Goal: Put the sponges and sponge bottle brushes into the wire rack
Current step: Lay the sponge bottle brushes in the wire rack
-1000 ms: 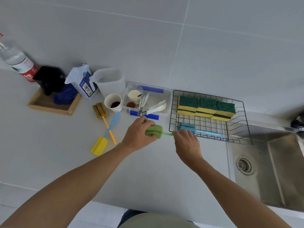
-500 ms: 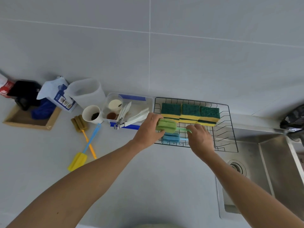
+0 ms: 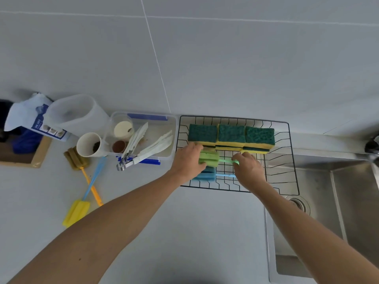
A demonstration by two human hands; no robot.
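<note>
Over black wire rack (image 3: 287, 160), left hand (image 3: 187, 160) and right hand (image 3: 249, 171) grasping green sponge bottle brush (image 3: 208, 158); lower flat beside blue one

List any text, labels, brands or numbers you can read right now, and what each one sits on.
Nothing can be quoted with confidence.
White and blue bag: a short line of print on its blue panel, too small and blurred to read; small pictures beside it.
Sponges, green bottle brush, wire rack, clear tub, paper cup: no visible print.
</note>
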